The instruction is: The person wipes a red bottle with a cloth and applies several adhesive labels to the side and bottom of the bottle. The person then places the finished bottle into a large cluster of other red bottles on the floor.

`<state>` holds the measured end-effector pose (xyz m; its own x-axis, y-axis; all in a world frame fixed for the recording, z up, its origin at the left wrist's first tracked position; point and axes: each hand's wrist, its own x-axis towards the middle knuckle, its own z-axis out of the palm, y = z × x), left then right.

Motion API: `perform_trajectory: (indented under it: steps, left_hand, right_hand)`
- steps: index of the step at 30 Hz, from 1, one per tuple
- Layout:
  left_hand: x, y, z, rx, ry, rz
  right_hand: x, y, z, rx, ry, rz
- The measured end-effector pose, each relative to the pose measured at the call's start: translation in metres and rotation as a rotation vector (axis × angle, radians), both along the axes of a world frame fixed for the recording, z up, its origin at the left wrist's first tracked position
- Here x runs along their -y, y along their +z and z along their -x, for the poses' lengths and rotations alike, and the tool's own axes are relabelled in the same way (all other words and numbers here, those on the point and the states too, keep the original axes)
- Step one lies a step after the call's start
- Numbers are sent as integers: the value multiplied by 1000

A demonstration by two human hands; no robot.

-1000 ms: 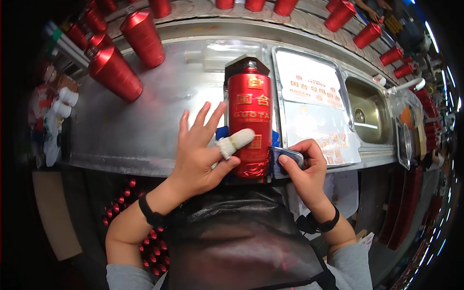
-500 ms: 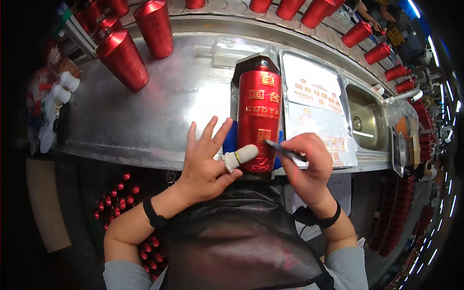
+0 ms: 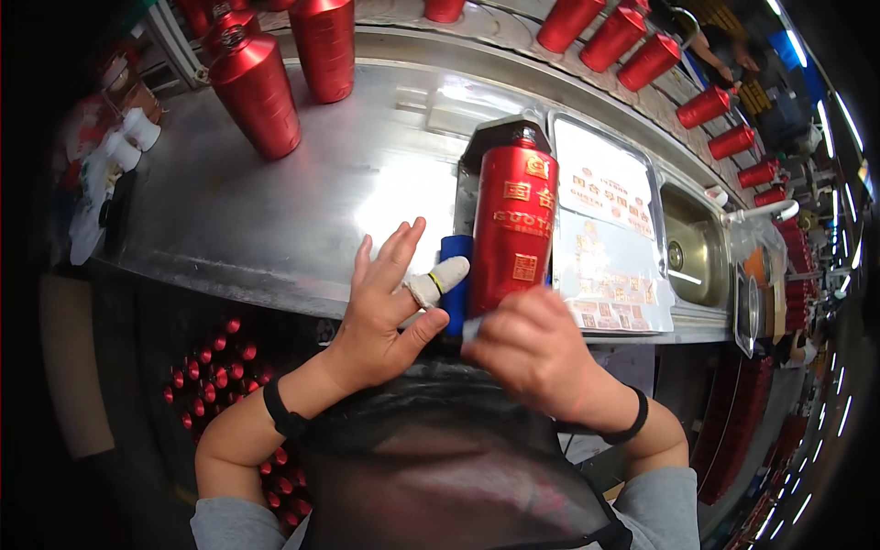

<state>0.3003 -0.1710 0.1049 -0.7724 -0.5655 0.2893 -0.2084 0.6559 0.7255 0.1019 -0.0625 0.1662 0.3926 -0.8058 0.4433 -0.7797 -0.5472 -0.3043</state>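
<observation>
A red bottle (image 3: 513, 225) with gold markings lies on its back, neck pointing away from me, on a stand with blue padding (image 3: 454, 247) and a dark angular rest (image 3: 481, 137). My right hand (image 3: 541, 348) is curled over the bottle's near end, its fingers closed and slightly blurred. A small pale bit shows at its fingertips; whatever else it grips is hidden. Just left of the bottle, my left hand (image 3: 385, 321) is open with fingers spread. Its index finger wears a white finger cot (image 3: 440, 282) with a yellow band, close to the blue padding.
To the right, a metal tray (image 3: 655, 174) holds gold-printed sheets (image 3: 610, 183), with a sink (image 3: 687, 261) beyond. Red bottles (image 3: 257, 96) stand at the back left; several more line the conveyor (image 3: 513, 37). White rolls (image 3: 137, 128) sit at the far left. Another person works at the upper right.
My right hand has turned over and moved left and down onto the bottle's near end; the slim dark tool it held no longer shows. My left hand stays beside the bottle, its finger drawn back from it.
</observation>
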Motion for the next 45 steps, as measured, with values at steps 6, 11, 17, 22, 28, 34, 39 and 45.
perform_trajectory:
  steps: [6,11,17,22,28,34,39,45]
  left_hand:
    - [1,8,10,24,-46,9]
    - [7,20,41,50,-110,186]
    - [14,24,57,85,-97,390]
    - [-5,19,42,101,-193,415]
    - [-15,-9,15,79,-68,161]
    - [-5,-4,16,39,-6,175]
    - [7,15,49,12,-59,272]
    - [18,13,61,-76,-89,221]
  right_hand:
    - [-8,2,29,177,-264,24]
    - [-32,-9,28,579,-431,-196]
    - [-40,-15,35,1042,-729,-437]
    - [-44,-11,43,1122,-682,-412]
    - [-36,-27,29,1006,-677,-379]
    - [-30,-27,47,1071,-768,-353]
    - [-17,-37,52,838,-778,-197]
    - [-32,-44,55,1000,-659,-296]
